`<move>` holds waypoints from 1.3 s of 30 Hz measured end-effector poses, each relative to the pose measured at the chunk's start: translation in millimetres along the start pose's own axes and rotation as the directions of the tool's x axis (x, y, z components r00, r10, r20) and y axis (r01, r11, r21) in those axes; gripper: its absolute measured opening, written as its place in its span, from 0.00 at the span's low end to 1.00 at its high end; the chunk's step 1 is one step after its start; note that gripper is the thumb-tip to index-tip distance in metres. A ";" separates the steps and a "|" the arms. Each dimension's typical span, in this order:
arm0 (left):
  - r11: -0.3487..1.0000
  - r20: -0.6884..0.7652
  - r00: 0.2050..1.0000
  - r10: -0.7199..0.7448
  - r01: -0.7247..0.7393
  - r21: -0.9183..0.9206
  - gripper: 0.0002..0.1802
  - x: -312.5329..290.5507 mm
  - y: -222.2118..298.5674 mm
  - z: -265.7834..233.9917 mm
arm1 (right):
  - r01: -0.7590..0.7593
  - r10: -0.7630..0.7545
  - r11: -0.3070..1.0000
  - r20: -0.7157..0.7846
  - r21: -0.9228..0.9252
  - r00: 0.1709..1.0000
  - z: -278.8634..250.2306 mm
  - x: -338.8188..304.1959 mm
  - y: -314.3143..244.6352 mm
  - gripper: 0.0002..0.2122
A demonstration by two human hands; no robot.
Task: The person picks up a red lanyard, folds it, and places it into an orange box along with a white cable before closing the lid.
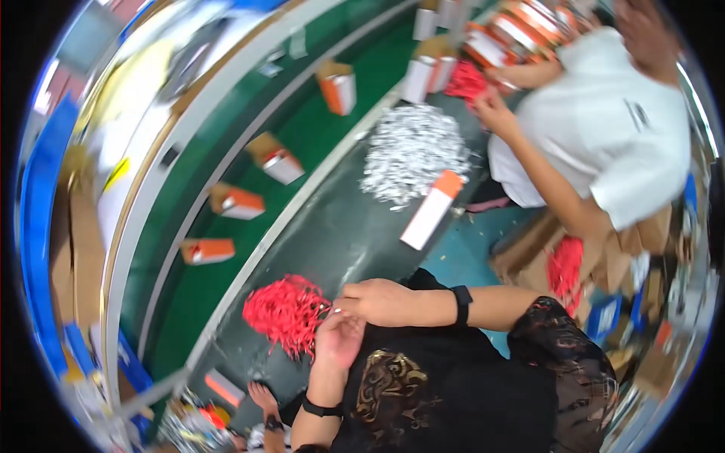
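Hands together beside a pile of thin red strips.
Right hand and left hand meet at the pile's right edge, fingers curled; whether they grip anything cannot be told. Farther up the dark worktable lie an orange-and-white carton and silvery pieces.

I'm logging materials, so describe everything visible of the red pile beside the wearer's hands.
The red pile is a loose, tangled heap of many thin strips, perhaps plastic, though blur hides detail. It lies on the dark table, roughly rounded with ragged edges. The right hand and left hand are at its edge; whether they touch it is unclear.
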State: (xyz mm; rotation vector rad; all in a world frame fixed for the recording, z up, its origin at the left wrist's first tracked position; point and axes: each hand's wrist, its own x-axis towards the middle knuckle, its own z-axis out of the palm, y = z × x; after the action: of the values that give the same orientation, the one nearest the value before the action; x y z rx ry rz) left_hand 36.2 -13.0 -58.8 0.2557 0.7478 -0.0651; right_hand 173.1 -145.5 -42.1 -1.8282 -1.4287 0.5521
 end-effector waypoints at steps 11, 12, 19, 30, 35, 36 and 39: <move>-0.518 0.492 0.842 0.222 -0.326 0.791 0.48 152.8 -66.4 41.7 | -0.472 0.724 0.678 -0.405 0.563 0.558 -35.7 -175.2 80.2 0.11; -0.657 0.574 0.803 0.163 -0.346 0.670 0.50 169.4 -81.3 54.7 | -0.469 0.722 0.682 -0.413 0.562 0.555 -40.4 -188.6 78.9 0.11; -0.821 0.403 0.909 0.102 -0.152 0.551 0.51 240.2 -136.3 84.7 | -0.479 0.888 0.447 -0.312 0.755 0.338 -54.7 -231.4 62.2 0.12; 0.091 0.309 0.781 0.543 -0.420 0.903 0.45 114.5 -44.8 -35.9 | -0.324 0.686 0.606 -0.272 0.726 0.674 -102.6 -132.0 68.3 0.12; -0.126 0.410 0.563 0.718 -0.473 0.872 0.45 36.1 -6.4 -39.5 | 0.079 0.154 0.826 -0.358 0.558 0.921 -109.5 -36.7 8.8 0.12; -0.223 0.463 0.481 0.744 -0.475 0.851 0.44 29.2 -3.2 -41.1 | 0.195 -0.024 0.864 -0.350 0.464 0.937 -108.7 -19.5 -6.3 0.12; -0.398 0.580 0.300 0.758 -0.492 0.774 0.42 5.9 2.5 -41.8 | 0.268 -0.250 0.940 -0.108 0.213 0.962 -95.4 11.2 -41.6 0.12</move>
State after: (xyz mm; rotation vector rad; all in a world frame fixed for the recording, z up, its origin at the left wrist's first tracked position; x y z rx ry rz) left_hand 13.1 0.2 -91.7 2.1169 0.5218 0.7953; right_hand 218.4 -157.7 51.5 -1.4404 -1.4602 0.4797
